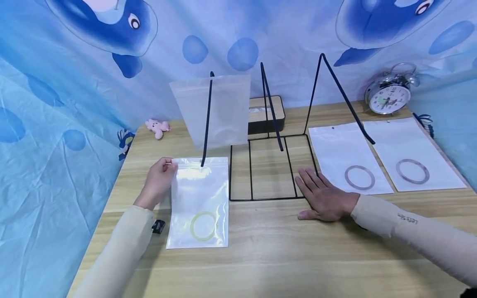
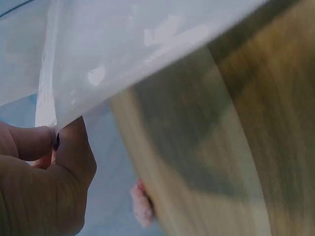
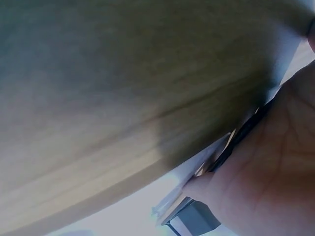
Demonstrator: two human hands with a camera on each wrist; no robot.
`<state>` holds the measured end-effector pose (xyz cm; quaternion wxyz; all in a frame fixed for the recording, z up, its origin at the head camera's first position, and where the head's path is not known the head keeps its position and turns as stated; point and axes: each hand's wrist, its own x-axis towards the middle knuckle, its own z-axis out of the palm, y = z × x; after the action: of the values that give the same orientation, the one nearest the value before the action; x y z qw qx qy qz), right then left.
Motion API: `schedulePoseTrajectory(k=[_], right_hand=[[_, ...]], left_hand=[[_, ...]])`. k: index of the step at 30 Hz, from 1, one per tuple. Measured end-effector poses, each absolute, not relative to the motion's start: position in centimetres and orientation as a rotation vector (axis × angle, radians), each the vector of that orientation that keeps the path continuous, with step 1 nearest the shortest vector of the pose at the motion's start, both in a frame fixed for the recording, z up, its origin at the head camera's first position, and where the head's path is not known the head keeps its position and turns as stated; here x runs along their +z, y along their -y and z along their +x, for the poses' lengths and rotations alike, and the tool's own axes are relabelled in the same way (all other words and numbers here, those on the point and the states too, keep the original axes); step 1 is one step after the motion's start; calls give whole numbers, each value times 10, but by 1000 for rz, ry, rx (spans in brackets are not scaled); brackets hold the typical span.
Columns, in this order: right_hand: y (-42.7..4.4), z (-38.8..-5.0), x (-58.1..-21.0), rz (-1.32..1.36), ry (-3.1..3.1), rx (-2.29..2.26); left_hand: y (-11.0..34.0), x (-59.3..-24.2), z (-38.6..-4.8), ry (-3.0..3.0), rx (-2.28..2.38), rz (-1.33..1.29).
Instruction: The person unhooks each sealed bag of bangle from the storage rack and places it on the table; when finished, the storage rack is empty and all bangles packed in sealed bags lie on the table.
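Note:
My left hand [image 1: 157, 182] pinches the upper left corner of a clear zip-lock bag [image 1: 186, 194] between thumb and fingers. A pale yellow-green ring [image 1: 203, 226] shows in its lower part. The bag's top edge meets the front tip of the left arm of a black wire rack [image 1: 250, 169]; whether the tip passes through the hole cannot be told. In the left wrist view, the bag's edge [image 2: 123, 54] stands above the tabletop. Farther back on that same arm hangs a frosted bag [image 1: 231, 111]. My right hand [image 1: 328, 200], fingers straight, rests at the rack base's front right corner.
Two bags with purplish rings, a nearer one [image 1: 335, 153] and a farther one [image 1: 413, 140], lie right of the rack. Behind stand a tissue box [image 1: 264, 124] and an alarm clock [image 1: 389, 99]. A pink toy [image 1: 157, 127] lies back left. The rack's other arms [image 1: 272, 107] jut forward.

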<state>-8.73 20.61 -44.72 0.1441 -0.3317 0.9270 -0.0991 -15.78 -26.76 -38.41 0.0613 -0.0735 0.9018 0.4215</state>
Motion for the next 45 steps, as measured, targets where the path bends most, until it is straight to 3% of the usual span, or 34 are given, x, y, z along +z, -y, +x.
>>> schedulePoseTrajectory(k=[10,26,45], right_hand=[[-206,-87,-448,-963,-2683,-265],[-207,-88,-450,-961,-2694,-264],[-207,-88,-452,-973,-2708,-235]], left_hand=[[269,-401,-209,-2392,1516,-521],[252,-413,-268,-2486,1414,-583],[253,-407,-272,-2473,1372,-747]])
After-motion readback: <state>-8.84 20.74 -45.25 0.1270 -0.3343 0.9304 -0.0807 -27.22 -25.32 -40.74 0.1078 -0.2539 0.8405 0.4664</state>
